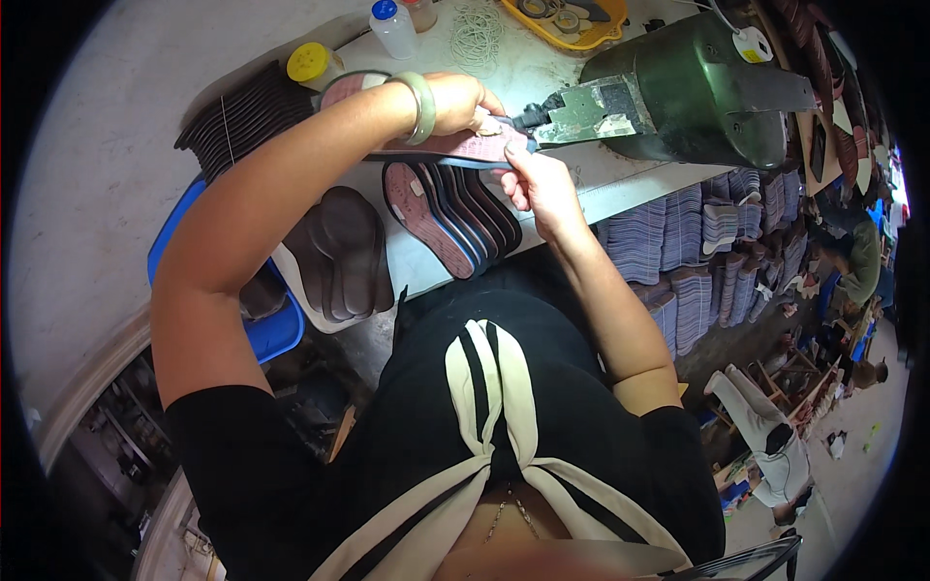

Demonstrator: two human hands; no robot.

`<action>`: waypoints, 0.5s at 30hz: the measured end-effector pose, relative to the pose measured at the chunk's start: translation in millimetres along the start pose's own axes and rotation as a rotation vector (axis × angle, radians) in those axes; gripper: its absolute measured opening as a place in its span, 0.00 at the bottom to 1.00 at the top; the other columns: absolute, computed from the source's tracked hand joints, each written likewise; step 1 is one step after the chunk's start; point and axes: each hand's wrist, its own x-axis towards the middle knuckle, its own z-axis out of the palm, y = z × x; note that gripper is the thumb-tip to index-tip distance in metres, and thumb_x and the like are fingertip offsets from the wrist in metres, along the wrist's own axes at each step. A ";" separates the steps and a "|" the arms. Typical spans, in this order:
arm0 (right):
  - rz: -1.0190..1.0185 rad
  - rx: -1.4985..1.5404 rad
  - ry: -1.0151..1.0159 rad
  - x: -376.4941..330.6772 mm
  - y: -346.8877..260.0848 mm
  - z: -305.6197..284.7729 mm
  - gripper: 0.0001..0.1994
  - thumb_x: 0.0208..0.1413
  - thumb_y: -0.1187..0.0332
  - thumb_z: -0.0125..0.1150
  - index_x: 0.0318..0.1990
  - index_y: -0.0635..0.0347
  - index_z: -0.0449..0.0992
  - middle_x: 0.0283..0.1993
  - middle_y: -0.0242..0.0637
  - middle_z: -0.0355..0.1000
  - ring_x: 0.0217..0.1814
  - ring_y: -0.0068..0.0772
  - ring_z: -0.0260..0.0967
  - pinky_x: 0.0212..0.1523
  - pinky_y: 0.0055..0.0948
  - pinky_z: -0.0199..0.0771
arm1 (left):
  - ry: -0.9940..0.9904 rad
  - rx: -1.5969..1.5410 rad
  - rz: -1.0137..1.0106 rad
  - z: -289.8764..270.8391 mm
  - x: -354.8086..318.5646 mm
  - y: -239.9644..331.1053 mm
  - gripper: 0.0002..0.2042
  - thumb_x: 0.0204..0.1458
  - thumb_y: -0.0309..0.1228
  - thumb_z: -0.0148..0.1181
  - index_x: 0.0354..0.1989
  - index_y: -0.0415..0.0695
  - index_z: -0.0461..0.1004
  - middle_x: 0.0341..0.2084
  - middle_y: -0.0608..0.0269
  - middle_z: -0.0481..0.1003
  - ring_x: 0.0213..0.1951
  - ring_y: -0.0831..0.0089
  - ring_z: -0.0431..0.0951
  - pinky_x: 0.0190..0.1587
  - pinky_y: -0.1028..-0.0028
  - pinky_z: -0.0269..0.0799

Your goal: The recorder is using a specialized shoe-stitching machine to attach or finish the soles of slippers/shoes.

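Observation:
A pink, blue-edged shoe sole (446, 147) lies under the metal head of a green machine (678, 97) on the white bench. My left hand (457, 105), with a pale bangle at its wrist, reaches over the sole from the left, its fingers closed on it near the machine's black working end. From the right, my right hand (542, 189) pinches the sole's near edge between thumb and fingers. Just below, a row of overlapping soles (426, 218) with pink tops rests at the bench edge. Brown soles (334, 252) lie to its left.
Dark soles (242, 116) are stacked at the left, beside a blue tray (276, 339). Yellow-lidded (308, 63) and blue-lidded (392, 29) jars stand at the back near a yellow basket (581, 41). Bundled soles (668, 232) fill the lower right; other people are beyond.

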 end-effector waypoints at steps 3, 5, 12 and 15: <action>-0.028 -0.092 -0.032 3.4 -2.9 -7.3 0.19 0.58 0.56 0.53 0.24 0.64 0.74 0.16 0.28 0.68 0.12 0.14 0.56 0.14 0.14 0.52 | 0.036 -0.106 -0.104 9.2 -9.5 6.3 0.17 0.52 0.35 0.55 0.51 0.50 0.71 0.38 0.54 0.77 0.40 0.62 0.76 0.46 0.70 0.67; -0.031 -0.141 -0.028 3.0 -6.0 -9.4 0.19 0.58 0.57 0.52 0.24 0.63 0.74 0.16 0.29 0.69 0.12 0.14 0.56 0.13 0.14 0.52 | 0.069 -0.124 -0.116 17.2 -13.4 8.7 0.17 0.52 0.34 0.55 0.52 0.50 0.70 0.39 0.53 0.76 0.41 0.62 0.76 0.47 0.69 0.67; -0.059 -0.206 0.009 4.0 -6.7 -6.8 0.19 0.59 0.56 0.51 0.23 0.60 0.74 0.17 0.31 0.70 0.11 0.15 0.58 0.13 0.15 0.52 | 0.157 -0.267 -0.197 32.1 -28.6 22.7 0.19 0.54 0.30 0.53 0.55 0.46 0.67 0.40 0.52 0.76 0.41 0.65 0.75 0.48 0.71 0.68; -0.091 -0.210 0.041 5.4 -4.7 -5.7 0.18 0.59 0.57 0.51 0.23 0.61 0.74 0.16 0.32 0.69 0.11 0.16 0.58 0.13 0.16 0.52 | 0.215 -0.365 -0.230 48.8 -26.2 16.4 0.18 0.54 0.30 0.52 0.55 0.46 0.66 0.38 0.55 0.76 0.39 0.69 0.75 0.46 0.74 0.68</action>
